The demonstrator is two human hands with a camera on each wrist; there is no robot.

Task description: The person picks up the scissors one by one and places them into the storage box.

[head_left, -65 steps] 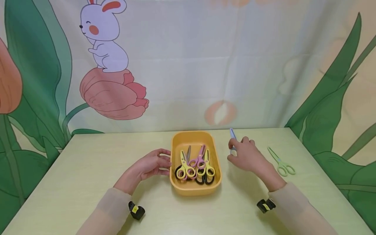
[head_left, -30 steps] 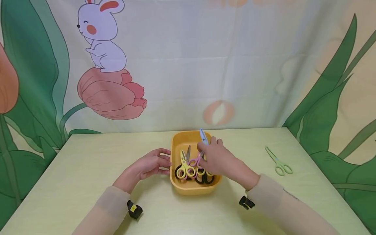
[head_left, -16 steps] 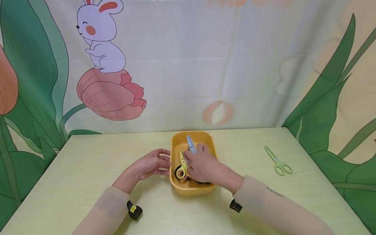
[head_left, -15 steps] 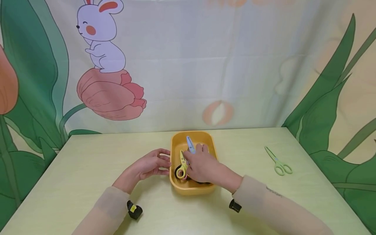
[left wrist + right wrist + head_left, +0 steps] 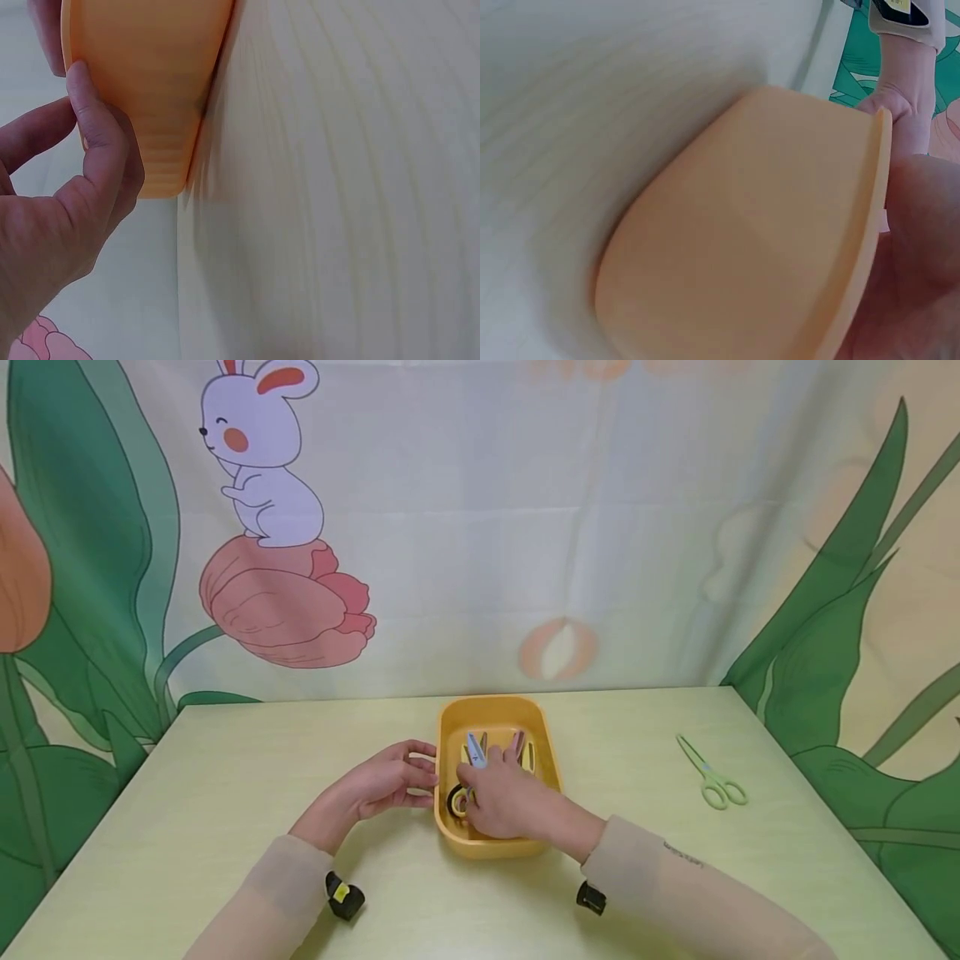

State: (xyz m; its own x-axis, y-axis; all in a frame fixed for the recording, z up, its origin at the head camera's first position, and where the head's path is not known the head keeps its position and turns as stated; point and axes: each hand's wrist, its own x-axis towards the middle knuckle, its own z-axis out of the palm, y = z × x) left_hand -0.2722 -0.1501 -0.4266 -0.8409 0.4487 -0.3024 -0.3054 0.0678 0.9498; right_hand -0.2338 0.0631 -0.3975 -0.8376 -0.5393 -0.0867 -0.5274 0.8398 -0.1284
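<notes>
A yellow plastic bin point(image 5: 500, 850) stands at the middle of the table with several pairs of scissors in it. My right hand point(image 5: 501, 793) is down inside the bin and pinches the blue scissors point(image 5: 476, 752), whose blades point to the far end; their handles are hidden under the hand. Around it show a yellow scissors blade point(image 5: 529, 758), a purple one point(image 5: 518, 742) and a black handle loop point(image 5: 453, 800). My left hand point(image 5: 390, 778) rests its fingertips on the bin's left side, and in the left wrist view a fingertip lies at the rim.
A pair of light green scissors point(image 5: 711, 772) lies on the table to the right of the bin. Behind the table's far edge hangs a printed cloth point(image 5: 450, 527) with a rabbit and flowers.
My right hand picked up the blue scissors from the table right of the bin, carried them left and lowered them into it. My left hand stays at the bin's side.
</notes>
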